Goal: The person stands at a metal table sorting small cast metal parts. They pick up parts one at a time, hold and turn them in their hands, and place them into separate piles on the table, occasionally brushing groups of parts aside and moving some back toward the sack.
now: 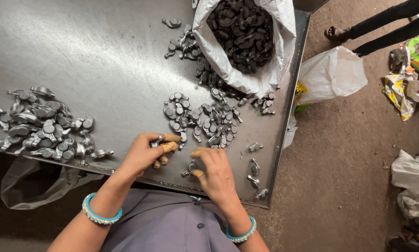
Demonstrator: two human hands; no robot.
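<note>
My left hand (146,151), with tan covers on its fingertips, is closed around a small grey metal part (157,141) near the table's front edge. My right hand (214,170), also with covered fingertips, reaches down onto another small metal part (190,167) and pinches it against the steel table (102,56). Just beyond both hands lies a loose pile of the same metal parts (202,121). A second pile of parts (41,123) sits to the far left of my left hand.
An open white sack (265,74) full of dark metal parts rests at the table's far right. A few stray parts (255,170) lie by the right corner. On the floor are white bags (331,74), and another person's feet (335,32) stand nearby.
</note>
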